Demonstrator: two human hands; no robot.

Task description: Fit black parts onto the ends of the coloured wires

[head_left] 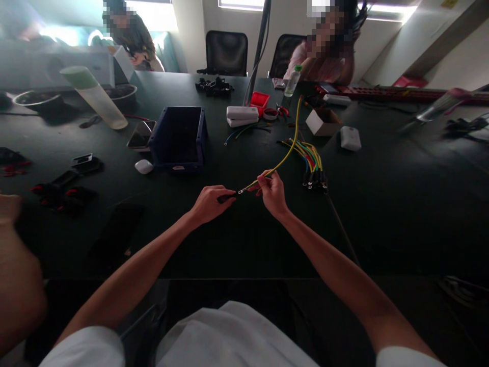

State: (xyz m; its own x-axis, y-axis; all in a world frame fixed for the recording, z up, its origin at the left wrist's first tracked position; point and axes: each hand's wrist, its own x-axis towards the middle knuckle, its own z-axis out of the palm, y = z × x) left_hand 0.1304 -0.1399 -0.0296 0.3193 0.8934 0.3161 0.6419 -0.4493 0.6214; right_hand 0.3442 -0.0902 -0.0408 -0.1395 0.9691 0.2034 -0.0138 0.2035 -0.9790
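Observation:
My right hand (272, 191) pinches a yellow wire (287, 155) near its bare metal end, which points left. The wire runs up and away across the dark table (382, 204). My left hand (210, 203) is closed on a small black piece (226, 197), a sleeve or connector, held right at the wire's tip. Both hands hover just above the table in front of me. A bundle of coloured wires with black ends (311, 165) lies just to the right of my right hand.
A dark blue bin (179, 135) stands beyond my left hand, with a white earbud case (144, 166) and a phone (141, 135) beside it. White boxes (241, 115), a red box (260, 100) and a cardboard box (323, 122) lie farther back. Two people sit at the far side.

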